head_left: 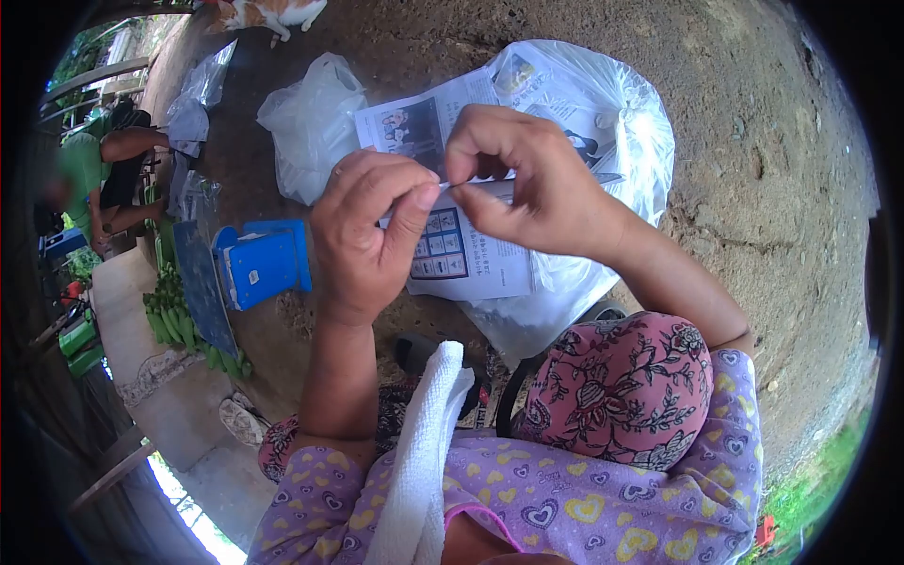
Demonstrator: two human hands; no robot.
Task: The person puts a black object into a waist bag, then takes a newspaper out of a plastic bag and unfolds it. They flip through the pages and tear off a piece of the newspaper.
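Note:
My left hand (365,231) and my right hand (532,179) meet in front of me, thumbs and index fingers pinched close together. A small whitish bit shows between the fingertips; I cannot tell what it is. Below them lies a printed sheet of newspaper (485,264) with pictures and text, partly covered by my hands. The paper rests on a large clear plastic bag (636,141) with a gathered, shiny end on the right. A thin, dark, pointed strip (608,178) sticks out past my right hand over the bag.
A whitish plastic bag (311,122) lies left of the paper. Farther left stand a blue plastic stool-like item (259,268) and green bananas (174,315). A person in green (85,179) sits at the far left. An orange-and-white cat (268,13) lies on the dirt ground (753,141).

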